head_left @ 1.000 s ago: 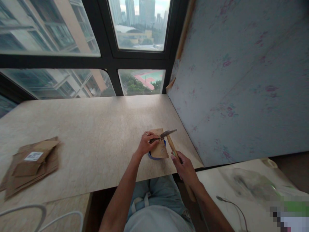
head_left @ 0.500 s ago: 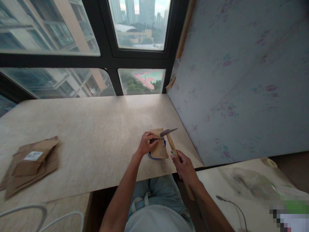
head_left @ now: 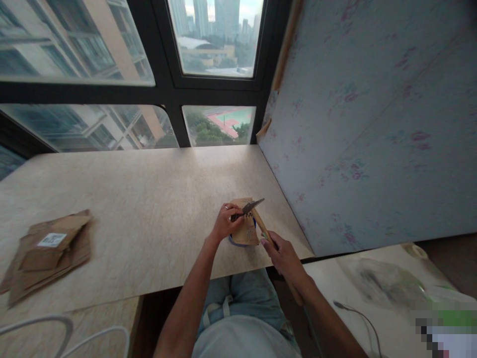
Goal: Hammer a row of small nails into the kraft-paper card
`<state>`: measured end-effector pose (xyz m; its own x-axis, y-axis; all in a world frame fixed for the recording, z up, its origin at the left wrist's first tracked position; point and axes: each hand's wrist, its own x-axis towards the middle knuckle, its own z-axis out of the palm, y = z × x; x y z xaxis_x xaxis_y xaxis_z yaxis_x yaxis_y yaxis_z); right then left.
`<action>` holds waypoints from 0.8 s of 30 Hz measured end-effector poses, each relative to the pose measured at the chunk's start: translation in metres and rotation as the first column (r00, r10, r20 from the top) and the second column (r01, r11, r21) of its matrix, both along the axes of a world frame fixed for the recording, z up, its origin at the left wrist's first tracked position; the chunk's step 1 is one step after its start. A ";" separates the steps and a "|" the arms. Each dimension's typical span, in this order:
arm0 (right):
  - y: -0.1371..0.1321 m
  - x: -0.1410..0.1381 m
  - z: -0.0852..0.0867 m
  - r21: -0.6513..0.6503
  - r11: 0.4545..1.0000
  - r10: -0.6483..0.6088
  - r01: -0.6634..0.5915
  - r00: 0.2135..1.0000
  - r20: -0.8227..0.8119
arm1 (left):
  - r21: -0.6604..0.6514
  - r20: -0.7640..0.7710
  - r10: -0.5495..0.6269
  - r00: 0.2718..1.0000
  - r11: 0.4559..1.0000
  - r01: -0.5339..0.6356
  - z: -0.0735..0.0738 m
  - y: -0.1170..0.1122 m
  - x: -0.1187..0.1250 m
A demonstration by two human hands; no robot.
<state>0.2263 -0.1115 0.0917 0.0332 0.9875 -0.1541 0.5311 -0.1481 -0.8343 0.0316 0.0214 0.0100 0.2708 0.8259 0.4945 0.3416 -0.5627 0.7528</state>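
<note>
My left hand (head_left: 224,222) is closed in a pinch on a small dark tool with a row of prongs, held upright on a tan leather piece (head_left: 246,231). The leather lies on a blue pad (head_left: 233,241) near the table's front right edge. My right hand (head_left: 283,257) grips the wooden handle of a hammer (head_left: 260,222). Its metal head sits right over the tool's top, by my left fingers.
The beige table (head_left: 149,209) runs to a window at the back. A flowered panel (head_left: 372,124) stands as a wall on the right. Folded brown cardboard with a white label (head_left: 48,248) lies at the left. White cables (head_left: 74,333) curve at the bottom left.
The hammer head has swung left and slightly down, from beside the leather onto the top of the pronged tool. My left hand has stayed in place.
</note>
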 end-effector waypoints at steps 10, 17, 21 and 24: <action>-0.003 0.000 0.006 0.084 0.996 0.020 -0.023 0.999 0.048 | 0.008 0.004 0.003 1.000 1.000 -0.003 0.000 -0.001 0.000; -0.005 0.001 0.006 0.040 0.999 -0.030 0.029 1.000 0.007 | 0.003 0.008 -0.005 1.000 1.000 0.005 -0.001 0.000 -0.001; -0.007 0.002 0.009 -0.015 0.999 -0.042 0.041 0.998 -0.039 | -0.011 0.003 -0.020 1.000 1.000 0.020 0.002 -0.001 -0.002; -0.010 0.003 0.009 -0.020 0.997 -0.079 0.077 0.994 -0.079 | -0.013 -0.005 -0.023 1.000 1.000 0.022 0.007 -0.003 -0.002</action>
<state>0.2296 -0.1212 0.1007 0.0972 0.9796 -0.1756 0.4494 -0.2007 -0.8705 0.0292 0.0181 0.0169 0.2917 0.8257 0.4828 0.3326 -0.5608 0.7582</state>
